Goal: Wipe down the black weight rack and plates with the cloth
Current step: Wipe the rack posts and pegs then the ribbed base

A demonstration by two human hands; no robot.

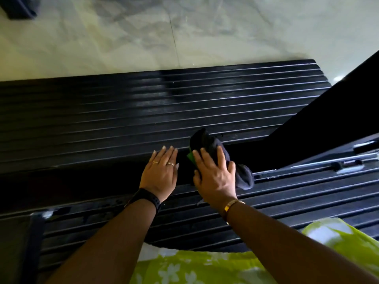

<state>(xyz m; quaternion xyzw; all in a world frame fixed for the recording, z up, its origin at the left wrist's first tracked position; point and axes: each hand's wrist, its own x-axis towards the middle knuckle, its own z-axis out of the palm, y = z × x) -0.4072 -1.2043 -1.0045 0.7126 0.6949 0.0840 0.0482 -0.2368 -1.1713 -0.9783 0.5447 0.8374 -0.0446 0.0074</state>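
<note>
A long row of black weight plates (123, 111) stands on edge and fills the middle of the view, with a second row (287, 203) nearer to me. My right hand (215, 175) presses a dark cloth (213, 144) with a green patch onto the near edge of the far row, fingers spread over it. My left hand (160, 173) rests flat beside it on the same edge, fingers straight, rings on two fingers. A black rack beam (328, 117) slants up on the right.
Pale marble floor (143, 33) lies beyond the plates. A dark object (18, 7) sits at the top left corner. A metal rod with a pin (338, 162) lies at the right. My green patterned garment (205, 267) shows at the bottom.
</note>
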